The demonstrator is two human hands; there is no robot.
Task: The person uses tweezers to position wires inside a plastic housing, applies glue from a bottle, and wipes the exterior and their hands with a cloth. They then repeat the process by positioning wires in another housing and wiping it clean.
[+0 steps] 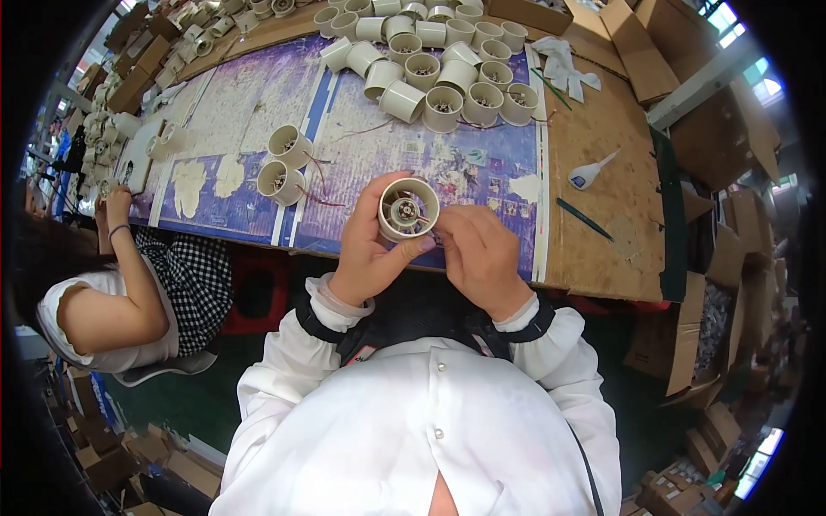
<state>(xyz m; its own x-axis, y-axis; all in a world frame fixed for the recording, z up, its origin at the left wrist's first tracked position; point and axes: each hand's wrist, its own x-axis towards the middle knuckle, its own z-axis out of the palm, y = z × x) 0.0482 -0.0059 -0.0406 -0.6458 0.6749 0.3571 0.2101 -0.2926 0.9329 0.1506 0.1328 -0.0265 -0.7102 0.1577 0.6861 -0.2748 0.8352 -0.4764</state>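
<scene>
1 cream cylindrical housing [408, 209] was gripped by the left hand [372, 254]; right hand [478, 249] fingers were closed at its wires. Judged: wiring step; fine fingertip control needed next.

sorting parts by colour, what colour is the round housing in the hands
Cream-white round housing, with a dark metal centre; the head view shows it.

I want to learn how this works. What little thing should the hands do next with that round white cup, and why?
Probably tuck the thin red wire down into the round white housing. The left hand grips it with its open end facing up, showing the small motor inside, and the right hand has its fingertips at the rim where the wire comes out. Two similar pieces on the table also trail loose wires.
</scene>
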